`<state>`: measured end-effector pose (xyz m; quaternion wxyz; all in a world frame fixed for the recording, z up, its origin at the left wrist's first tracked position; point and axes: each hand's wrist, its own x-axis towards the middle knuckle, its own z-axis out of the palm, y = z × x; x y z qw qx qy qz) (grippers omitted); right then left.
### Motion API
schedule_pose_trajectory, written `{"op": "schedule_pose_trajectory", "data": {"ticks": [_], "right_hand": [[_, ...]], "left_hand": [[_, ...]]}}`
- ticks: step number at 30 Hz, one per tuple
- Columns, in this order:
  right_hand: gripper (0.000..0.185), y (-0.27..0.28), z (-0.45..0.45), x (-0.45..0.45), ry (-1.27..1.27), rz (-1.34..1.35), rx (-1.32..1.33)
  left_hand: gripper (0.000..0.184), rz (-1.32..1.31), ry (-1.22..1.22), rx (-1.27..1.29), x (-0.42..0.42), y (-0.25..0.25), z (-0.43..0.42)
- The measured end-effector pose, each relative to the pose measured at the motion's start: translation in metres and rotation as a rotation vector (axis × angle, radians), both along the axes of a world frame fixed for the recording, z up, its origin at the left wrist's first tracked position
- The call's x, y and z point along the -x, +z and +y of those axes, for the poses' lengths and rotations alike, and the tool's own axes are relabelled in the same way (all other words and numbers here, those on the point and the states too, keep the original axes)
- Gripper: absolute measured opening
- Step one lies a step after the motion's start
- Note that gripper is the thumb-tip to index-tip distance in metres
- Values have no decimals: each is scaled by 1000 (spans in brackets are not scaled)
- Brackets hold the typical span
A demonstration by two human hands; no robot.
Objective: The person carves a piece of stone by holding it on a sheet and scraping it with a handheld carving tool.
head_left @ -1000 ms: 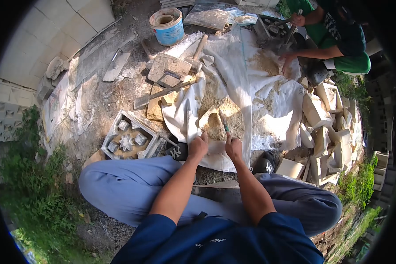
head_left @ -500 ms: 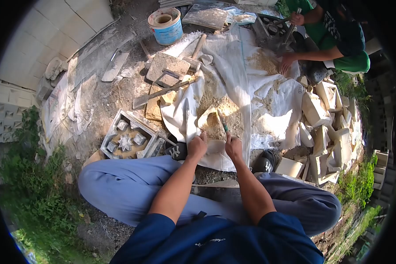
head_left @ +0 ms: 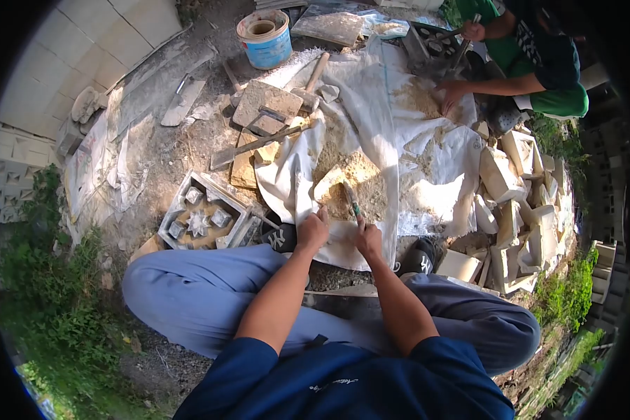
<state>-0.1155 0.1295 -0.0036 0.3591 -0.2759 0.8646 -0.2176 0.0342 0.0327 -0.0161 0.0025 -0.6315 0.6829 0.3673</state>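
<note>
A trowel (head_left: 350, 196) with a green handle is in my right hand (head_left: 368, 241), its fingers wrapped round the grip. The blade touches a heap of pale yellow, sandy powder (head_left: 360, 168) lying on a white plastic sheet (head_left: 287, 183). My left hand (head_left: 313, 231) is closed at the near side of the heap, where a fold of the sheet rises into its fingers. Left of that hand lies a mould frame (head_left: 171, 218) containing a star-shaped piece (head_left: 198, 224) and several small blocks.
Upper right, a co-worker's hand (head_left: 455, 94) rests by the sheet; the other holds a tool. Angular pale cast pieces (head_left: 500, 178) are piled at right. A blue-white bucket (head_left: 267, 49), a hammer (head_left: 315, 80), a flat stone slab (head_left: 266, 105) and a wooden bar (head_left: 259, 145) lie beyond.
The trowel has tilted left and its tip has shifted left across the powder. My right hand has dropped slightly toward me; my left hand has barely moved.
</note>
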Motion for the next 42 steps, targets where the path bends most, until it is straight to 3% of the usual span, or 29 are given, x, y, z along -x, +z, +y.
{"op": "schedule_pose_trajectory", "data": {"ticks": [5, 8, 9, 10, 14, 16, 20, 22, 24, 26, 30, 33, 34, 36, 38, 42], "right_hand": [[60, 29, -19, -7, -136, 2, 377], [57, 30, -16, -13, -49, 50, 446], [56, 21, -9, -16, -40, 96, 336], [58, 6, -3, -15, 39, 123, 57], [65, -4, 5, -11, 70, 83, 0], [67, -2, 2, -7, 69, 34, 7], [67, 29, -17, -11, -31, 8, 118], [63, 28, -18, -10, -77, -38, 360], [66, 19, -7, -11, -27, -12, 348], [71, -16, 10, -12, 64, 160, -10], [72, -1, 11, -13, 32, 91, -93], [70, 18, -4, -12, 64, 75, -15], [66, 27, -10, -14, 59, 46, 45], [63, 30, -10, -24, 64, 10, 89], [59, 21, -11, -27, 23, 75, 456], [64, -8, 13, -22, 111, 175, -107]], "left_hand": [[62, 7, 21, 25, 1, 2, 3], [62, 21, -17, 131, 3, -5, 4], [62, -26, -74, 150, 2, -19, 4], [62, -74, -131, 171, 1, -26, 3], [63, -43, -65, 164, 2, 10, -3], [64, 41, 119, -281, 10, 58, -7], [64, 30, 69, -187, 5, 31, -1], [65, 2, -15, 101, 6, 28, 0], [64, 19, 8, 7, 7, 24, -1], [65, -43, 9, 68, 5, 7, 1], [64, 55, 39, 5, 1, -6, -1], [62, 45, 122, -225, 9, 44, -5], [62, 44, 128, -229, 8, 34, -4], [61, 11, -26, 153, 3, 10, 2], [62, 0, -79, 152, 1, -9, 2], [62, 24, 6, 25, 4, -11, 1]]}}
